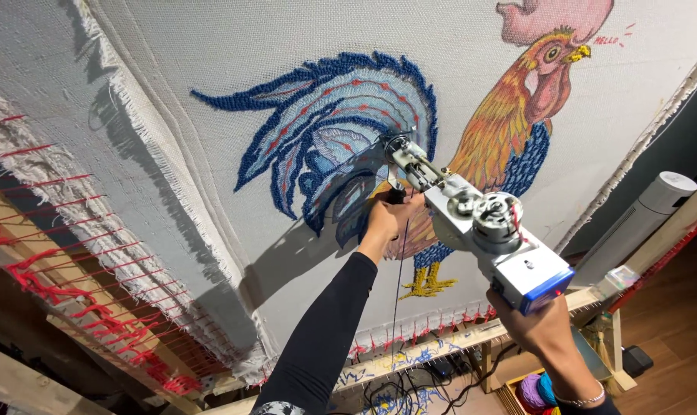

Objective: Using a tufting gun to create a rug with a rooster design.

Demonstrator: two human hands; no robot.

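1. Two hands were clamped on one tool: a grey and silver metal tufting gun with a blue base (483, 230), pressed nose-first into a stretched white woven backing cloth (210, 46).
2. The left hand (388, 217), on a black-sleeved arm, was closed round the gun's front grip just behind the needle, close against the cloth.
3. The right hand (537, 323) was wrapped round the rear handle below the blue base; a thin silver bracelet (587, 399) sat on that wrist.
4. The gun's needle end (398, 146) met the cloth at the lower edge of the tufted blue tail feathers (325, 131) of a rooster design.
5. The rooster's orange and yellow neck and pink comb (517, 115) lay to the right of the gun, with its yellow feet (429, 283) below; the gun's body covered part of the bird's breast.
6. A thin dark yarn strand (398, 284) hung straight down beside the left forearm.
7. The cloth was pinned to a pale wooden frame (456, 338), its frayed edges laced with red thread (56, 292) along the left side.
8. Beyond the frame's right edge stood a white cylindrical tower appliance (656, 204) on a brown wooden floor (671, 323).
9. Below the frame lay tangled black cables (410, 388) and balls of purple and turquoise yarn (537, 390).
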